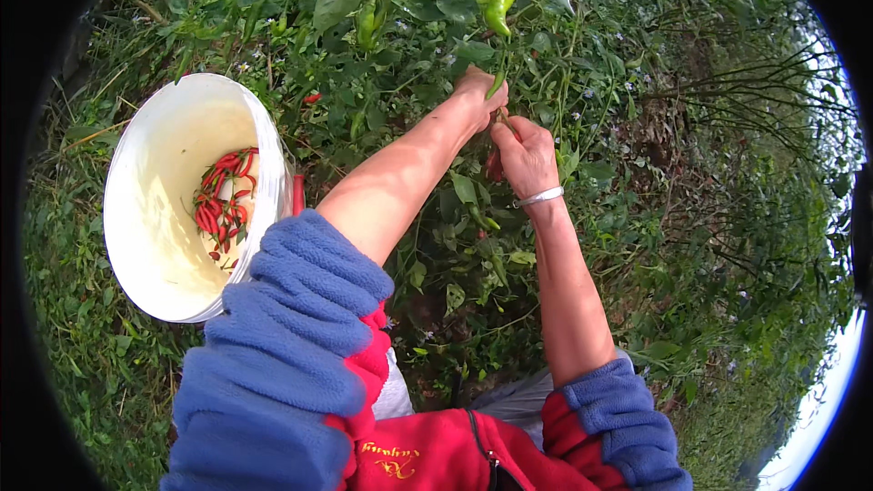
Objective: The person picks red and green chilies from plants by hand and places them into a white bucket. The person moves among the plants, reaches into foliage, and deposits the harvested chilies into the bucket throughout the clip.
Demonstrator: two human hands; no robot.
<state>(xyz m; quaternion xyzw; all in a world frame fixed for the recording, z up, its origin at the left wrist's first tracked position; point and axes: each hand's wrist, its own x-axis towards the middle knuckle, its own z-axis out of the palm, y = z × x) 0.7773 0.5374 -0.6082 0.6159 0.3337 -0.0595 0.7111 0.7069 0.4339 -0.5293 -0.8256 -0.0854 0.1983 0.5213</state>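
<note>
My left hand (pixel 479 95) reaches into a chili pepper plant (pixel 423 54). Its fingers are mostly hidden, so what it holds cannot be made out. Close beside it, my right hand (pixel 528 153) pinches a thin stem (pixel 506 121) between thumb and forefinger. Dark red chilies (pixel 494 165) show in shadow at the right palm; whether they are held is unclear. A green chili (pixel 502 3) hangs above both hands, and a smaller green chili (pixel 496 84) dangles in front of the left one.
At left, a white plastic bucket (pixel 146 218) leans with its mouth towards me, several red chilies (pixel 217 208) inside. A red chili (pixel 312 99) shows among the leaves between bucket and left forearm. Bare thin branches (pixel 743 92) spread at right.
</note>
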